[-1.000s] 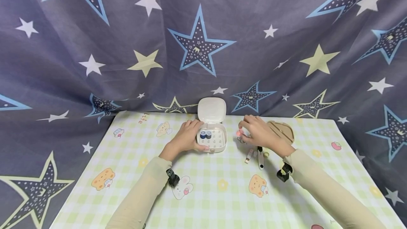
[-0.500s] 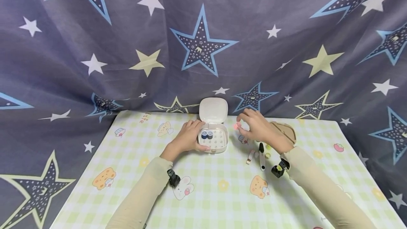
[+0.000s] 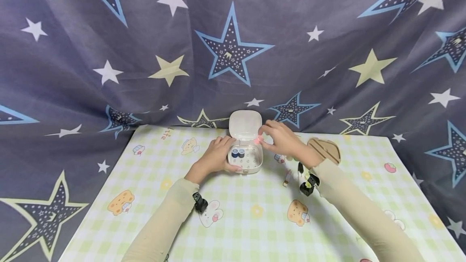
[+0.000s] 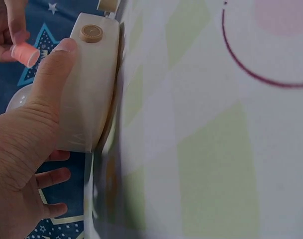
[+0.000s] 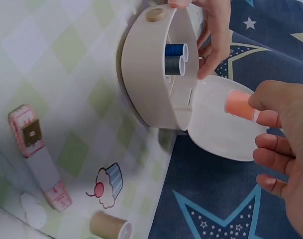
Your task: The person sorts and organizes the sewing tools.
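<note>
A white sewing box [image 3: 245,170] stands on the table with its lid [image 3: 245,124] raised. My left hand [image 3: 214,157] grips the box's left side, thumb at the front by the round wooden button and fingers behind. Inside, a blue thread spool [image 5: 176,50] and a grey thread spool [image 5: 174,65] sit side by side on the pegs at the left. My right hand [image 3: 284,138] pinches a coral thread spool [image 5: 239,104] between thumb and fingertips. It is held above the box's back right corner, overlapping the lid in the right wrist view.
Right of the box lie a tape measure [image 5: 43,169], a tan thread spool [image 5: 109,225] and a black-tipped tool [image 3: 300,168], partly hidden by the right wrist camera. A brown divided tray [image 3: 330,151] sits farther right. A starry curtain [image 3: 145,31] hangs behind the table.
My right hand has carried the coral thread spool leftward from the table's right side to the box. The left hand keeps its grip on the box.
</note>
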`<state>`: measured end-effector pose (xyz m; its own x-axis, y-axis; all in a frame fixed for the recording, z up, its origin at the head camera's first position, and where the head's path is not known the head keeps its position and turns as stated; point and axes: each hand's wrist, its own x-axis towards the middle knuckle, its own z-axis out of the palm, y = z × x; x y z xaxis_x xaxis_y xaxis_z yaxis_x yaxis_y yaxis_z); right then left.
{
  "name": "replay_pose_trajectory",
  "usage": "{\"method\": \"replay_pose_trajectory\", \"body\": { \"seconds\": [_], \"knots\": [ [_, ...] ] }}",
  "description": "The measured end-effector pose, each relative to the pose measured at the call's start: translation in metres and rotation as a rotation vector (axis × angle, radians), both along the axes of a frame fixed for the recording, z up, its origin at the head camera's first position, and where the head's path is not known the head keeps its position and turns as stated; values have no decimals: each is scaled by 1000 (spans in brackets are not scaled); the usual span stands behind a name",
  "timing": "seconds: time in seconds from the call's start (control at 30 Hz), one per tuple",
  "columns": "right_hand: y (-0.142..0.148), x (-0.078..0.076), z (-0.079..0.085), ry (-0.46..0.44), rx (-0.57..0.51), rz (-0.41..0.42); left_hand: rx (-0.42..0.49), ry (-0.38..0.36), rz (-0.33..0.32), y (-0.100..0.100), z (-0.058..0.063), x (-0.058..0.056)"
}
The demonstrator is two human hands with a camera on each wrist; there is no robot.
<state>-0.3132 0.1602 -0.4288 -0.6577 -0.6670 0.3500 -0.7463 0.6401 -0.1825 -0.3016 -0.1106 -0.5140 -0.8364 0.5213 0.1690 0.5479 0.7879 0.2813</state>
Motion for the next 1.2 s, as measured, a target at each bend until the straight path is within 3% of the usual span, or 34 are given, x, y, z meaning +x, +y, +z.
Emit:
{"method": "replay_pose_trajectory", "body": {
  "seconds": [0.37,0.67,1.2],
  "knots": [
    [-19,-6,-2,-5,103,45,4,-1,5,0,1,1],
    [-30,-5,-11,-54,171,20,-1,-2,8,0,0,0],
    [-41,-8,-20,-46,260,36,-4,-9,8,0,-1,0]
  ]
}}
